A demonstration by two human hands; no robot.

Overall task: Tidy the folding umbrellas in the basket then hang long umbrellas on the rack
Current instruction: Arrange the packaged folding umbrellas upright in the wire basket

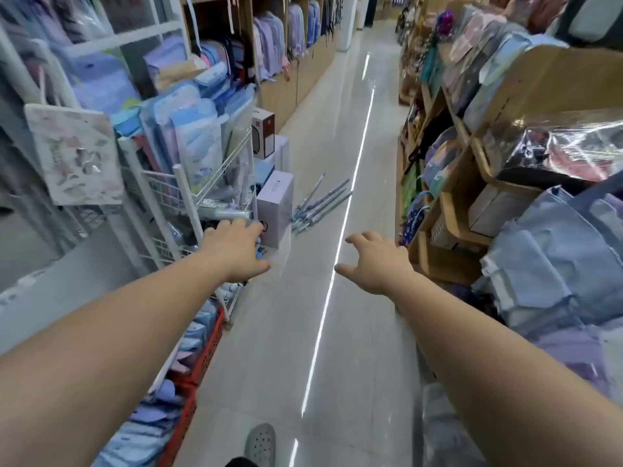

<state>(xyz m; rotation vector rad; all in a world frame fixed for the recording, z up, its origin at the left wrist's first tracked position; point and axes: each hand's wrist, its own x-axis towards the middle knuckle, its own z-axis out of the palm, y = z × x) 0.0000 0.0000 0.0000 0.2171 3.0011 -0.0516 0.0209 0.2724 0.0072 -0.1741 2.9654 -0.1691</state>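
Observation:
Several long umbrellas (320, 205) in pale blue-grey lie in a bundle on the shop floor ahead, beside a white box. A white wire basket rack (183, 193) stands at the left of the aisle, with a folding umbrella (224, 214) lying in it. My left hand (236, 247) reaches forward beside the rack's right end, fingers spread and holding nothing. My right hand (374, 261) hovers over the floor in mid-aisle, fingers loosely bent and empty. Both hands are well short of the long umbrellas.
White boxes (274, 207) stand on the floor past the rack. A red crate (202, 362) of blue packets lies low at the left. Wooden shelves (451, 210) with bags line the right side. My grey shoe (259, 443) shows at the bottom. The tiled aisle (337, 136) runs ahead.

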